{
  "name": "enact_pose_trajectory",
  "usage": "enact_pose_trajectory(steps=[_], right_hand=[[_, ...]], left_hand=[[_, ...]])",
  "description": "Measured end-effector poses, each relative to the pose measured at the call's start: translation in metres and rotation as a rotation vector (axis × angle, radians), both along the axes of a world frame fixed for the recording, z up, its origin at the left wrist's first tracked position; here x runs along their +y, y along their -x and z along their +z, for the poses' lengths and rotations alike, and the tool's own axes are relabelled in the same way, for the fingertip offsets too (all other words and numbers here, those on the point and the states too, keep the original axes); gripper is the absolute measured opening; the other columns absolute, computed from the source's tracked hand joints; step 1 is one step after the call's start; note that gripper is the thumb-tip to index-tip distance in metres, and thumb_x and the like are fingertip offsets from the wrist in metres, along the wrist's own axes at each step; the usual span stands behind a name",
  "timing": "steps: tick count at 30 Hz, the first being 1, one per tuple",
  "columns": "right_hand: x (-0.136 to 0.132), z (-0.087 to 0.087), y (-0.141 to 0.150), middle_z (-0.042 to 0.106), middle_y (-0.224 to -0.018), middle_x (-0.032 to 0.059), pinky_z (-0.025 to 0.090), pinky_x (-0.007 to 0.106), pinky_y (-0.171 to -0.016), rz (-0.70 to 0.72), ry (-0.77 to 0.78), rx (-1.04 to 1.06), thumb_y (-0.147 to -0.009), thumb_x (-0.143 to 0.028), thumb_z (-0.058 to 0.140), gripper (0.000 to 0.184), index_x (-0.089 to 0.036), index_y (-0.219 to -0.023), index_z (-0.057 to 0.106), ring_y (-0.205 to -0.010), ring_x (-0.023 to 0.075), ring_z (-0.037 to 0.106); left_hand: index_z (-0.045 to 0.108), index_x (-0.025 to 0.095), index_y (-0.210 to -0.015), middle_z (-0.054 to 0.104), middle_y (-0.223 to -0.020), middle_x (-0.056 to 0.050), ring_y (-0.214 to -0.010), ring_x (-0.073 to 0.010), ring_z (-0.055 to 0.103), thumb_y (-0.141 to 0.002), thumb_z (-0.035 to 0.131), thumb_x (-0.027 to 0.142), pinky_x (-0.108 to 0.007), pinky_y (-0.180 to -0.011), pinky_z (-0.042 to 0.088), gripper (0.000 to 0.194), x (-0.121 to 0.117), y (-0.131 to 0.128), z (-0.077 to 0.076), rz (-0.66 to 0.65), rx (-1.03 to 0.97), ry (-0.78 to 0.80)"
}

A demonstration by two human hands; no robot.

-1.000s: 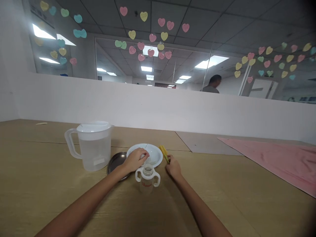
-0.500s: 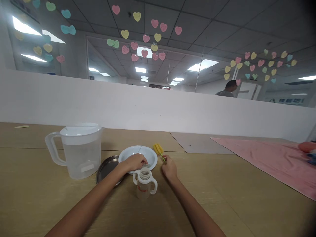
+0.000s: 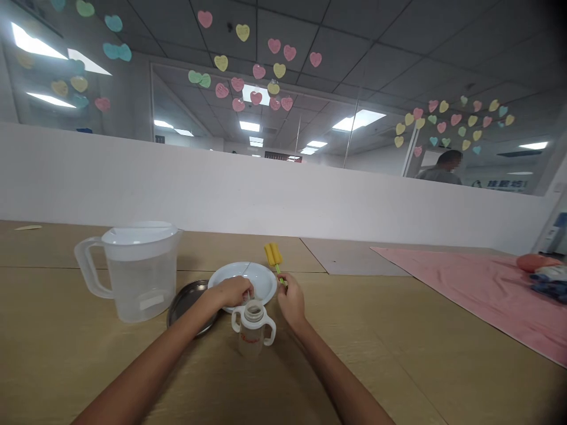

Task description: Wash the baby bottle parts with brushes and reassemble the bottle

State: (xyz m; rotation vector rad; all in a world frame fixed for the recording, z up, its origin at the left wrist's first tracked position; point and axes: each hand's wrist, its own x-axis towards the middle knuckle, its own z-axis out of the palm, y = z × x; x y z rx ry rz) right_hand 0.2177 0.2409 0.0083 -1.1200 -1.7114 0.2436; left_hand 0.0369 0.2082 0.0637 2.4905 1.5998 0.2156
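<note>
My left hand is curled over a white plate, with a small translucent piece at its fingertips. My right hand is shut on the green handle of a yellow sponge bottle brush, just beyond the plate's right rim. Right in front of the plate stands a clear baby bottle with two white handles and an open neck. Left of it are a dark round metal dish, partly under my left forearm, and a plastic water jug with a white lid.
The light wood table runs to a white partition. A pink cloth with a toy on it lies at the right. Beyond the glass stands a person.
The whole view has shifted, so the table things sit further left. My right hand has moved left, towards the plate, with the brush. The person behind the glass appears further right.
</note>
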Motion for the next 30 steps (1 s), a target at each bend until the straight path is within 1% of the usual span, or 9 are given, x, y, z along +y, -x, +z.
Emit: enact_pose_trajectory(steps=[5,8,11,16,18,20,24,27,30], right_hand=[[-0.005,0.004,0.001,0.064,-0.095,0.0074,0.041,0.029,-0.082,-0.001,-0.02,0.023,-0.073,-0.012,0.037,0.031,-0.015,-0.094,0.058,-0.09,0.0184,0.057],[-0.006,0.005,0.001,0.064,-0.097,0.0074,0.041,0.029,-0.082,0.016,-0.02,0.017,-0.073,-0.012,0.036,0.031,-0.016,-0.094,0.058,-0.09,0.0184,0.057],[-0.006,0.005,0.001,0.063,-0.097,0.0069,0.041,0.029,-0.083,0.039,-0.031,0.021,-0.073,-0.012,0.036,0.031,-0.017,-0.094,0.058,-0.091,0.0182,0.056],[-0.008,0.006,0.001,0.063,-0.097,0.0072,0.041,0.029,-0.083,0.062,-0.049,0.043,-0.075,-0.014,0.035,0.029,-0.016,-0.092,0.058,-0.092,0.0183,0.056],[-0.009,0.007,0.001,0.063,-0.097,0.0075,0.041,0.03,-0.083,0.077,-0.054,0.04,-0.077,-0.016,0.035,0.028,-0.016,-0.093,0.058,-0.091,0.0184,0.056],[-0.011,0.009,0.001,0.063,-0.097,0.0073,0.042,0.03,-0.083,0.089,-0.067,0.049,-0.078,-0.018,0.035,0.028,-0.016,-0.095,0.057,-0.091,0.0184,0.057],[-0.014,0.01,0.002,0.061,-0.104,0.0088,0.045,0.029,-0.076,0.092,-0.117,0.157,-0.083,-0.024,0.036,0.031,-0.015,-0.108,0.052,-0.082,0.0165,0.059],[-0.017,0.011,0.002,0.061,-0.106,0.011,0.048,0.028,-0.07,0.123,-0.142,0.219,-0.086,-0.029,0.036,0.037,-0.015,-0.119,0.047,-0.07,0.0138,0.06],[-0.02,0.013,0.002,0.061,-0.111,0.0107,0.05,0.027,-0.07,0.142,-0.17,0.193,-0.087,-0.031,0.039,0.038,-0.017,-0.121,0.047,-0.071,0.0135,0.062]], left_hand=[[0.064,0.018,-0.102,0.066,-0.084,-0.004,-0.074,-0.0164,0.058,-0.058,0.044,0.006,-0.021,-0.065,0.042,0.05,0.002,0.01,0.006,-0.023,-0.069,0.039],[0.058,0.016,-0.112,0.063,-0.092,-0.004,-0.073,-0.0151,0.059,-0.056,0.045,0.008,-0.021,-0.064,0.045,0.057,0.001,0.016,0.015,0.001,-0.328,0.158],[0.054,0.014,-0.115,0.063,-0.088,-0.004,-0.074,-0.0155,0.059,-0.058,0.049,0.012,-0.023,-0.066,0.046,0.058,0.001,0.016,0.021,-0.006,-0.61,0.227],[0.061,0.011,-0.101,0.064,-0.095,-0.007,-0.086,-0.0176,0.057,-0.053,0.058,0.004,-0.027,-0.077,0.045,0.049,0.007,-0.003,0.012,0.079,-0.931,0.051],[0.062,0.01,-0.095,0.064,-0.093,-0.008,-0.086,-0.0173,0.058,-0.054,0.064,0.006,-0.027,-0.078,0.045,0.042,0.007,-0.011,0.007,0.108,-1.108,0.119],[0.063,0.011,-0.091,0.065,-0.088,-0.006,-0.084,-0.0165,0.06,-0.057,0.068,0.01,-0.027,-0.078,0.046,0.035,0.007,-0.016,0.005,0.113,-1.296,0.263],[0.06,0.013,-0.081,0.064,-0.075,-0.003,-0.077,-0.0131,0.061,-0.066,0.067,0.011,-0.028,-0.081,0.049,0.017,0.005,-0.018,0.01,0.112,-1.743,0.445],[0.054,0.015,-0.083,0.062,-0.071,0.001,-0.069,-0.008,0.061,-0.071,0.063,0.006,-0.023,-0.077,0.05,0.017,0.006,-0.015,0.019,0.136,-1.997,0.378],[0.049,0.018,-0.096,0.064,-0.077,0.001,-0.068,-0.0055,0.061,-0.071,0.064,0.006,-0.017,-0.071,0.05,0.032,0.006,-0.011,0.028,0.177,-2.046,0.254]])
